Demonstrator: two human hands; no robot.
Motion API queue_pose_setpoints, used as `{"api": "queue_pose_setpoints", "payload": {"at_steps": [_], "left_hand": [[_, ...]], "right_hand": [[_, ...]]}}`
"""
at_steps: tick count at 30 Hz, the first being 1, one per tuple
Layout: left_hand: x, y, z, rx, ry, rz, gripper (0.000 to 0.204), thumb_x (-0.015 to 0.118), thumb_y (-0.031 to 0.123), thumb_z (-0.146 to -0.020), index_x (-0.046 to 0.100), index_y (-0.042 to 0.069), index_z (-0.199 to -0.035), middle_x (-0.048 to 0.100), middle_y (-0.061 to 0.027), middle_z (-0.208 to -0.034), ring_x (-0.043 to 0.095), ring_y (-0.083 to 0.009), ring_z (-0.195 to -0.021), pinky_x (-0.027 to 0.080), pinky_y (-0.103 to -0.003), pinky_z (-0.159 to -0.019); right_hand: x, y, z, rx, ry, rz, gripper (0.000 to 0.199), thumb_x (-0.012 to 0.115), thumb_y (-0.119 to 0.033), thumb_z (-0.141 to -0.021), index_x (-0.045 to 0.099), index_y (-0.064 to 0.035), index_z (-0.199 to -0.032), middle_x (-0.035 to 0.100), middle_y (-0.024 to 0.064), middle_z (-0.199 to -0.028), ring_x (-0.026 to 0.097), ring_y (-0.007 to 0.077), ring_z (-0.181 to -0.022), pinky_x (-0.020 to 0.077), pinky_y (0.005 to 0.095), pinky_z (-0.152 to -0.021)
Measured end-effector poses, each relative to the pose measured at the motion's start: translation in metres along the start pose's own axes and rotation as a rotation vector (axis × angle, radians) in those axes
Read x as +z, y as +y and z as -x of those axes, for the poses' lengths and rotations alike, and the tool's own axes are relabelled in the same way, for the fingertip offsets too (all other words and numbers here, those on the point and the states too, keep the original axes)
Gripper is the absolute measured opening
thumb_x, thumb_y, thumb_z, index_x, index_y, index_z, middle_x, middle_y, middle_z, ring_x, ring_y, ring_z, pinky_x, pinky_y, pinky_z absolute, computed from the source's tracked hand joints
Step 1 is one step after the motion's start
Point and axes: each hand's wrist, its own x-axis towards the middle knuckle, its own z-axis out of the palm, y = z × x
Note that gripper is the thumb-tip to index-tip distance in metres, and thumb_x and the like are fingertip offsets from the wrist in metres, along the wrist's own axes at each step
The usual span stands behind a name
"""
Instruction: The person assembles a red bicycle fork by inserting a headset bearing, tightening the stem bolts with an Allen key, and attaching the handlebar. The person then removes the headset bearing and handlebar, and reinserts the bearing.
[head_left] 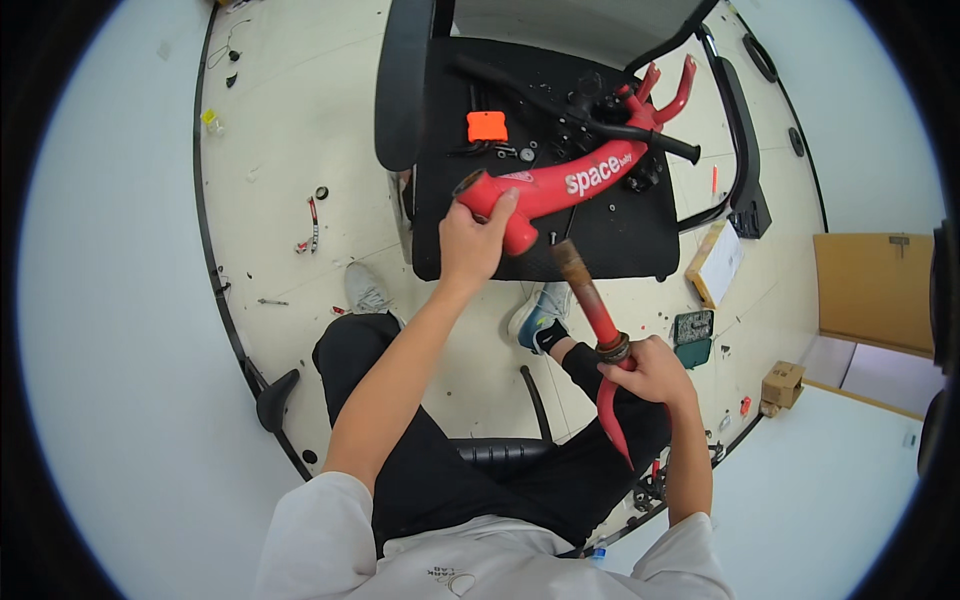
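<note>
My left hand (472, 246) is closed round the head tube end of a red child's bicycle frame (548, 197), thumb on top. The frame lies across the black chair seat (455, 208), its forked rear end pointing to the far right. Just right of the head tube, my right hand (655, 372) grips a red bicycle fork (598, 318) near its crown. The fork's worn, brownish steerer tube tilts up toward the frame, apart from it. One curved fork leg points down past my thigh; the rest is partly hidden by my hand.
On the seat are a black handlebar (640, 134), an orange block (487, 126) and several small metal parts. A bicycle saddle (277, 402) leans by the left wall. A green tool case (693, 338) and a cardboard box (782, 384) are on the floor at right.
</note>
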Motion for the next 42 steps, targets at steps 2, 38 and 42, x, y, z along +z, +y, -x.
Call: {"api": "queue_pose_setpoints", "payload": {"at_steps": [2, 38, 42], "left_hand": [[-0.001, 0.001, -0.004, 0.004, -0.02, 0.005, 0.046, 0.075, 0.041, -0.084, 0.067, -0.003, -0.094, 0.07, -0.0125, -0.078, 0.066, -0.0183, -0.069, 0.052, -0.032, -0.068], [-0.011, 0.016, -0.013, -0.104, -0.115, 0.173, 0.046, 0.074, 0.041, -0.085, 0.069, -0.004, -0.092, 0.072, -0.0109, -0.08, 0.066, -0.013, -0.072, 0.052, -0.029, -0.069], [-0.008, 0.014, -0.011, -0.111, -0.102, 0.149, 0.046, 0.074, 0.042, -0.085, 0.069, -0.004, -0.091, 0.071, -0.0101, -0.078, 0.066, -0.0126, -0.071, 0.052, -0.029, -0.068]], "right_hand": [[0.005, 0.002, -0.007, -0.032, 0.016, 0.043, 0.04, 0.072, -0.038, -0.078, 0.065, 0.0014, -0.071, 0.056, 0.017, -0.054, 0.058, 0.0358, -0.052, 0.047, 0.0408, -0.055], [0.009, -0.066, -0.091, -0.222, 0.435, 0.484, 0.047, 0.074, -0.046, -0.081, 0.062, -0.0017, -0.069, 0.06, 0.0137, -0.055, 0.062, 0.0311, -0.048, 0.0521, 0.0388, -0.051], [-0.002, -0.07, -0.097, -0.191, 0.392, 0.517, 0.046, 0.074, -0.046, -0.08, 0.062, -0.0019, -0.07, 0.061, 0.0131, -0.056, 0.062, 0.0307, -0.049, 0.0519, 0.0381, -0.051]]}}
